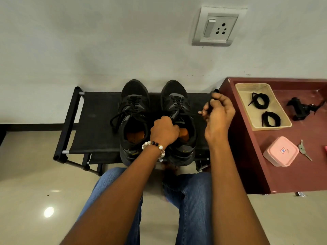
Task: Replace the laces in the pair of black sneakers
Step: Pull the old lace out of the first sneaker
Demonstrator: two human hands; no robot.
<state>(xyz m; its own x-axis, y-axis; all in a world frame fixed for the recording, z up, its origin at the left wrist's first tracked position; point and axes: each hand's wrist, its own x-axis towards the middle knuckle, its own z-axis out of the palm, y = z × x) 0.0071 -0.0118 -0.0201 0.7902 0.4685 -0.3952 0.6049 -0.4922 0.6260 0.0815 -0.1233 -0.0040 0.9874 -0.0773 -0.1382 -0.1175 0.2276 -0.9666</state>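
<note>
Sneakers: the left black sneaker (133,121) and the right black sneaker (178,119) stand side by side on the black shoe rack (95,124), toes toward the wall, orange insoles showing.
Left hand (165,132): curled over the collar and tongue of the right sneaker, gripping it; a beaded bracelet (154,147) sits on that wrist.
Right hand (218,113): raised just right of the right sneaker, fingers closed around a black lace (191,113) that runs taut from its upper eyelets.
Left sneaker's lace: loose ends hang over its left side onto the rack.
Spare laces: two coiled black laces (265,109) lie in a clear tray (244,96) on the maroon table (251,165), right of the rack.
Also on the table: a pink lidded box (281,151), keys (303,151) beside it, and a black clamp-like object (302,108) right of the tray.
</note>
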